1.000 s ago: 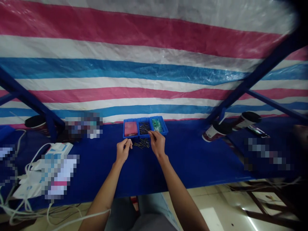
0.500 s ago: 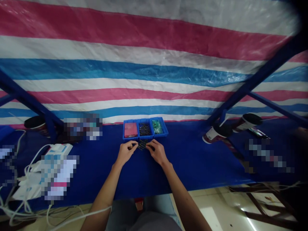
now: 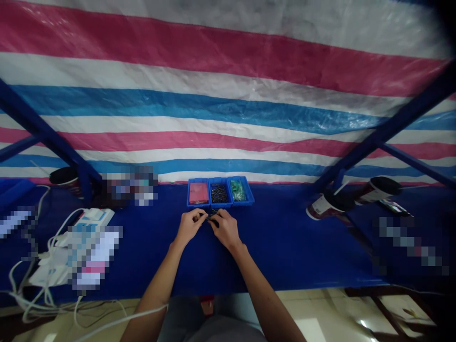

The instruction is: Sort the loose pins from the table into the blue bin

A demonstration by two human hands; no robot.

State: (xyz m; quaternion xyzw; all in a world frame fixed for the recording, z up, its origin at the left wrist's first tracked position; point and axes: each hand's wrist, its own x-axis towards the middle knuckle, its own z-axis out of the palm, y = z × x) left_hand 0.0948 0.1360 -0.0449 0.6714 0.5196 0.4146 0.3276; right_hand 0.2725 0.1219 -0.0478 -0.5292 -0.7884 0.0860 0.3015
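On my feed, the thin dark pieces (image 3: 213,211) lie on the near side of the middle blue bin (image 3: 218,181), between my two sets of fingertips, the right hand (image 3: 226,229) nearer and partly over them (too hidden to read their long axes). That hand and the left hand (image 3: 188,226) are bunched narrow; whether either holds a piece, I cannot tell

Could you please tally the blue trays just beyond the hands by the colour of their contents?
Red: 1, the left tray
Dark: 1, the middle tray, with thin pieces
Green: 1, the right tray
Total: 3 trays
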